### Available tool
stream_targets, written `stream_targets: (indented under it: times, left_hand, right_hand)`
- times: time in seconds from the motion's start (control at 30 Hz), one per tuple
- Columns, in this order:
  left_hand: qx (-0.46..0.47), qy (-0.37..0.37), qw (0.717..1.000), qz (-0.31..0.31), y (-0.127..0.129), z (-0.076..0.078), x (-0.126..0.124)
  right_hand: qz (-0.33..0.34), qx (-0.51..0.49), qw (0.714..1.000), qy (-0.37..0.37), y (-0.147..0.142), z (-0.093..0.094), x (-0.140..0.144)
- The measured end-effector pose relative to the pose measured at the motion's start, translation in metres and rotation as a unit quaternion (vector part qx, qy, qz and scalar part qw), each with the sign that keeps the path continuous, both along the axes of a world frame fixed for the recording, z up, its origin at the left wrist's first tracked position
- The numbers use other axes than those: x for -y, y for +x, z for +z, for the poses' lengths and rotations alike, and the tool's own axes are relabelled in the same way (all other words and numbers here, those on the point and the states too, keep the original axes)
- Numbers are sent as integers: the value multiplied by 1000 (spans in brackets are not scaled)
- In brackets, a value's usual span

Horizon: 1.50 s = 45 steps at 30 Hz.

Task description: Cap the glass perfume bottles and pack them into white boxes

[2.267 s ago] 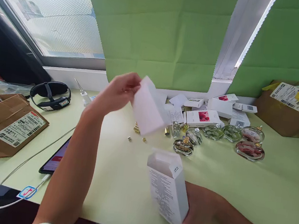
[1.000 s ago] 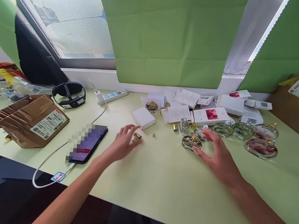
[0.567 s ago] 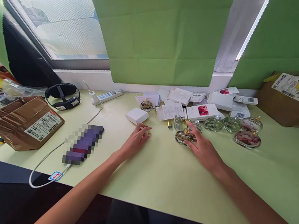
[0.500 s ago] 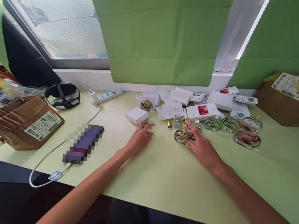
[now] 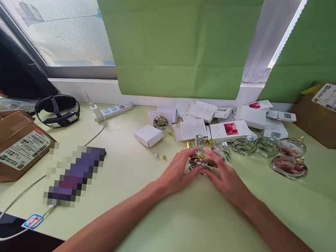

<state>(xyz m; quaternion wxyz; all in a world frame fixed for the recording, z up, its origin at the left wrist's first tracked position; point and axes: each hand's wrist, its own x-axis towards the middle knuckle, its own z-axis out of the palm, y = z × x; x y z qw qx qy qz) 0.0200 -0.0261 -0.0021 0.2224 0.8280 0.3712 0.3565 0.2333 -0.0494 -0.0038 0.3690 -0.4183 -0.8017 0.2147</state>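
Cupping bottle (image 5: 200,163): left hand (image 5: 177,172), right hand (image 5: 225,181) grip; boxes (image 5: 231,130) behind

Glossy clear glass bottle (image 5: 200,164), seemingly gold metal cap; matt smooth table (image 5: 191,228); matt white card boxes (image 5: 148,135).

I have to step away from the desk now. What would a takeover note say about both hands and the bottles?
Left hand and right hand: both cupped around one round glass bottle with a gold top, flat on the green table; neither has lifted it.
Nearby: two small gold caps lie loose left of the hands; a small white box sits beyond them.
Done: five more round bottles lie unpacked to the right, in front of opened white cartons.
Left: the loose caps are fitted to nothing; whether the held bottle needs one, I cannot tell.
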Motion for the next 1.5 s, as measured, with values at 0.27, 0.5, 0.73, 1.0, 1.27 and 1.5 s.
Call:
stream_targets:
  times: [0.27,0.5,0.73,1.0,1.27,1.5]
  left_hand:
    - [23,-32,999,-6,-1,-1,-1]
    - [27,-46,999,1,0,0,0]
    - [25,-13,999,-21,-1,1,0]
    - [2,33,997,-67,-1,5,0]
    - [16,25,997,-70,-2,5,-1]
    - [20,33,997,-60,-2,4,-2]
  right_hand:
    - [21,9,1000,10,3,4,0]
    - [32,9,999,15,4,4,2]
    - [32,6,999,16,4,3,1]
    - [22,7,999,27,2,1,-1]
    - [14,8,999,37,1,-1,-1]
    - [4,8,999,44,1,-4,-1]
